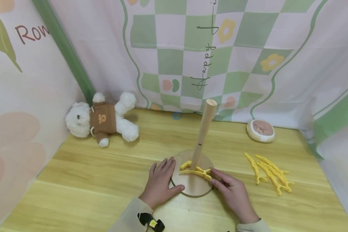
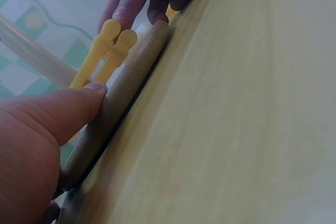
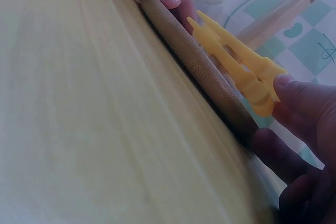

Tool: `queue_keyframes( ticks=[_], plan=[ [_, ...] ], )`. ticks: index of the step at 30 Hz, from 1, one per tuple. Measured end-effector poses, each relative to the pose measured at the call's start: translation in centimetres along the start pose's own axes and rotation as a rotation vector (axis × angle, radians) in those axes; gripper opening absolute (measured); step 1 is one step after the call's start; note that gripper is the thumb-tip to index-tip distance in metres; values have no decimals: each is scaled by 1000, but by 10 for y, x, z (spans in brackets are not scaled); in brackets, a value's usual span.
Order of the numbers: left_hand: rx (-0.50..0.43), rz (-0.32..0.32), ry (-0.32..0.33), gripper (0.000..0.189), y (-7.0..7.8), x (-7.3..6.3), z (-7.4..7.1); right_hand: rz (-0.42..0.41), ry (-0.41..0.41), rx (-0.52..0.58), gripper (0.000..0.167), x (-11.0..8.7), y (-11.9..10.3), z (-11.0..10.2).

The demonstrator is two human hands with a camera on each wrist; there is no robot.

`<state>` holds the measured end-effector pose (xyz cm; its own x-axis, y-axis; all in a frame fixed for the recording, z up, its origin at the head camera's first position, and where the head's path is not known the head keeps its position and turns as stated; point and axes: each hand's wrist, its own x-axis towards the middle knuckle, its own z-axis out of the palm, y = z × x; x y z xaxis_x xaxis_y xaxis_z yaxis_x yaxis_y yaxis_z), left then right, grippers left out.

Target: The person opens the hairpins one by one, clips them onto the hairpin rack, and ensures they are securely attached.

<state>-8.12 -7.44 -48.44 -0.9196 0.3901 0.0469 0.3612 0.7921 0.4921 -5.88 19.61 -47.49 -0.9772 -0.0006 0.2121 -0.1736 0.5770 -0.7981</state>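
Observation:
A round wooden base lies on the table, with a wooden post standing up from it. Low against the post are yellow forked plastic pieces, one in front and one behind. My right hand pinches their right end between thumb and fingers; the right wrist view shows the thumb on the yellow ends. My left hand rests on the base's left edge with its fingers extended. In the left wrist view the left thumb lies along the base's rim.
Several more yellow forked pieces lie to the right. Behind them sits a round white device with a pink top. A white plush toy in a brown shirt lies back left. A small blue ring is by the curtain.

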Motion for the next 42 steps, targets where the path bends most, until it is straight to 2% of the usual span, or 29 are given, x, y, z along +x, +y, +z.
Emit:
queue_keyframes(
  ticks=[11,25,31,35,38,42],
  plan=[
    [-2,5,-3,93,2,0,-3,-9,-8,-34,37,1,1,0],
    [-14,0,-2,93,3,-1,-7,-26,-2,-10,41,0,1,0],
    [-20,-3,-4,93,1,-1,-6,43,73,62,37,-1,3,1],
    [-24,-5,-4,93,0,-1,-5,29,136,132,33,-2,3,0],
    [-27,-5,-7,94,-1,0,-3,10,176,125,33,-4,5,-1],
    [-25,-2,-9,94,-3,0,0,27,214,73,32,-6,7,-5]
  ],
)
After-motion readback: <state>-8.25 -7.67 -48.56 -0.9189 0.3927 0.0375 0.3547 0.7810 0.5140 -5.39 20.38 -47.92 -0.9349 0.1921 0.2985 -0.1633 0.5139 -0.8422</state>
